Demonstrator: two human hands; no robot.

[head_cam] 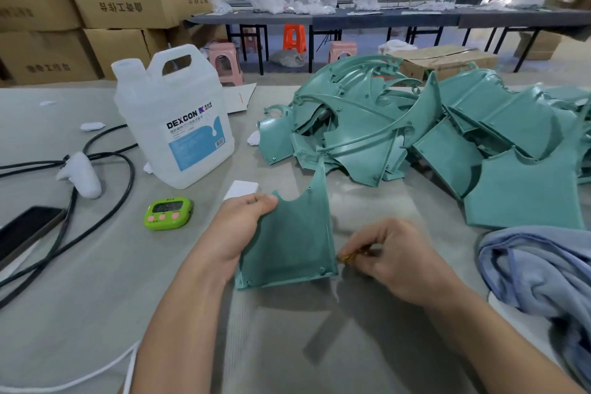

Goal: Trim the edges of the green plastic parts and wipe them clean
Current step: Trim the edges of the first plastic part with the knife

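A flat green plastic part [294, 240] stands tilted on the grey table in front of me. My left hand [235, 230] grips its left edge, thumb on the upper corner. My right hand [393, 261] pinches a small brass-coloured trimming tool [347, 256], whose tip touches the part's lower right edge. Behind, at the right, lies a large pile of green plastic parts [431, 137]. A blue-grey cloth [540, 278] is bunched at the right edge.
A DEXCON jug [174, 118] of clear liquid stands left of the pile. A green timer [168, 213], black cables [96, 169], a white controller [81, 174] and a dark phone [25, 229] lie at the left. Cardboard boxes [96, 9] are stacked behind.
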